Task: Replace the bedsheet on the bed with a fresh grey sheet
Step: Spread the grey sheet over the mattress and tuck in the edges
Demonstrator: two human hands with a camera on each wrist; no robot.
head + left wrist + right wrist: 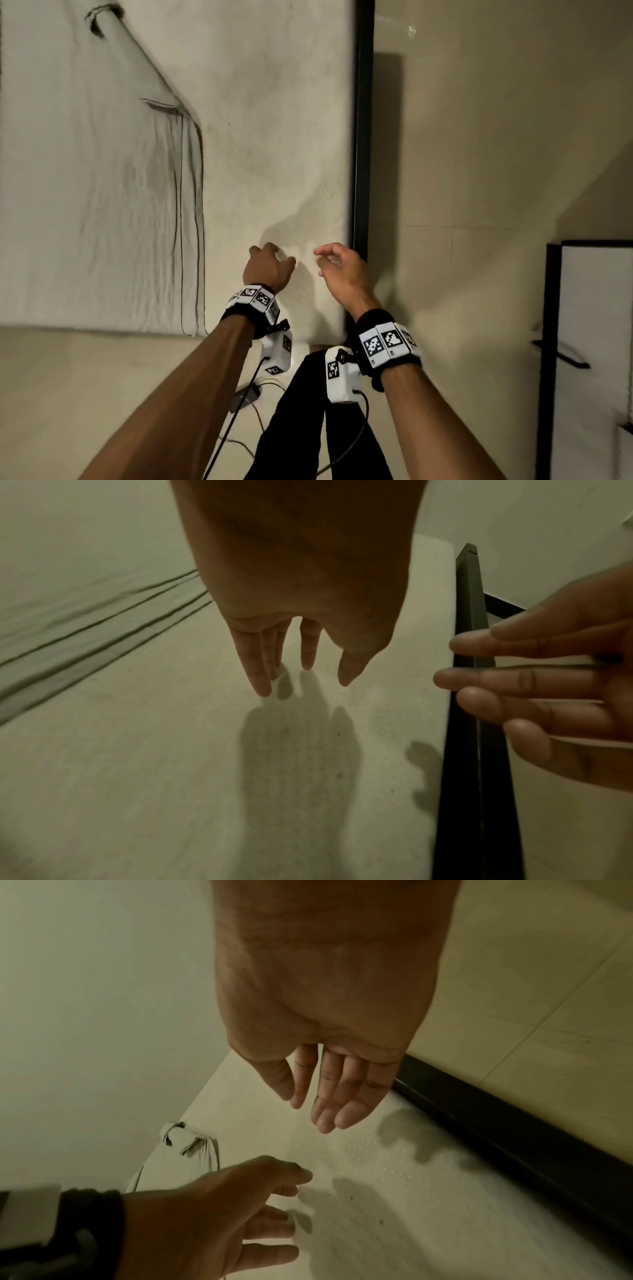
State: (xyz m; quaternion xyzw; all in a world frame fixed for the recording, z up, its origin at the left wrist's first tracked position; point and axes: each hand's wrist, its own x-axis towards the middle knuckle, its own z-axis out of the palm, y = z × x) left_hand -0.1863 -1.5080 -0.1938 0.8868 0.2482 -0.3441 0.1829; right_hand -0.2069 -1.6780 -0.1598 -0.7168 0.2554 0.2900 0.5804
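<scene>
A pale grey sheet (85, 205) covers the left part of the bed, its creased edge (68, 610) folded back and one corner bunched (192, 1145) far off. The bare cream mattress (274, 137) shows on the right, up to the black bed frame (361, 137). My left hand (270, 263) reaches down near the mattress's near right corner, fingers (260, 674) straight and at or just above the surface, holding nothing. Beside it my right hand (337, 267) hovers over the mattress edge, its fingers (329, 1110) loosely spread and empty.
Tiled floor (479, 171) lies right of the bed frame. A black-framed white panel (589, 342) stands at the far right. Cables and a small dark device (245, 397) lie on the floor by my legs in black trousers (308, 428).
</scene>
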